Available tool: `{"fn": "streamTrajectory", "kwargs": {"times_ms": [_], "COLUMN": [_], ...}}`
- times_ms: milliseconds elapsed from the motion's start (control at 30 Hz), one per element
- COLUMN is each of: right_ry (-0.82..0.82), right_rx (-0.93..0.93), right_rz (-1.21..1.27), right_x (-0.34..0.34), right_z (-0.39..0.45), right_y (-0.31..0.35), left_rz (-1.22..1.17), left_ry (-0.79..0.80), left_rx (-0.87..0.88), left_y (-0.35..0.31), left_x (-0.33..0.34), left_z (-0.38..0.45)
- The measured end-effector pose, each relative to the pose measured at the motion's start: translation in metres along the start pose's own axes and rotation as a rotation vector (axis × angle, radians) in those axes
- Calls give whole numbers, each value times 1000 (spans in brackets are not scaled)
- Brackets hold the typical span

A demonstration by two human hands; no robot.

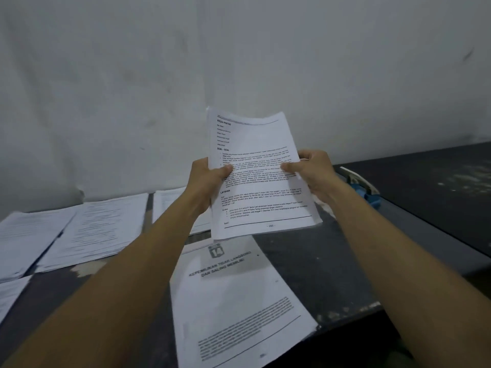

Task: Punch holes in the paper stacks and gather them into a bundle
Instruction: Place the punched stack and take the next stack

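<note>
While you hold it up in front of the pale wall (pixel 106 75), the stack of printed pages (pixel 261 179) sits between both of your hands, lifted clear of the dark table (pixel 318 274). Your left hand (pixel 206 185) grips the stack's left edge, thumb pressed across the text on the front sheet, fingers curled out of sight behind. Your right hand (pixel 313 173) grips the right edge the same way, thumb on the front, fingers wrapped behind the paper. The stack stands nearly upright, tilted a little, its top corners bowing, and the page number at the bottom faces you.

Below it, a second stack with a chapter title page (pixel 239 301) lies flat on the table, its near right corner hanging over the table edge. Off to your left, more paper stacks (pixel 98 232) lie side by side against the wall, and another one (pixel 170 203) shows just behind your left forearm. Over on the right, past your right wrist, the hole punch (pixel 362 188) rests on the table, blue base and pale lever, well apart from the pages you're holding.
</note>
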State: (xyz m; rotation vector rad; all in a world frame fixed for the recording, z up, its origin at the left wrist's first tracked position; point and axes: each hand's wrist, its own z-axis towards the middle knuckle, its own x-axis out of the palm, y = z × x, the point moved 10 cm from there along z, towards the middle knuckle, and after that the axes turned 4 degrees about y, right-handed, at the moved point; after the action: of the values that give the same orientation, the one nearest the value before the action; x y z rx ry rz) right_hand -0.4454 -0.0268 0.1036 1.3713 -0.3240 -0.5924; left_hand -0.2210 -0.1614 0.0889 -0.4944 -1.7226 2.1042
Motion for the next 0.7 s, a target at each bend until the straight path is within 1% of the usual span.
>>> {"fn": "streamTrajectory", "kwargs": {"times_ms": [133,267,367,500,567,700], "right_ry": [-143,-231,-333,-428,-414,-295], "right_rx": [-42,-103,-156,-195,-182,-92], "right_rz": [-255,-446,-547,-611,-630,-663], "right_x": [-52,-99,-132,-170,-181,-188], "right_z": [17,33,44,64,77,102], "right_y": [-8,-14,-17,-26,-37,-71], "left_rz": [-15,7,-22,-16,15,47], "left_ry": [7,17,49,55,58,48], "left_rx": [-86,-178,-231,-265,-284,-329], "left_y": [25,51,71,95,108,134], "left_x": [43,86,118,154,169,193], "left_z": [23,44,57,74,81,94]}}
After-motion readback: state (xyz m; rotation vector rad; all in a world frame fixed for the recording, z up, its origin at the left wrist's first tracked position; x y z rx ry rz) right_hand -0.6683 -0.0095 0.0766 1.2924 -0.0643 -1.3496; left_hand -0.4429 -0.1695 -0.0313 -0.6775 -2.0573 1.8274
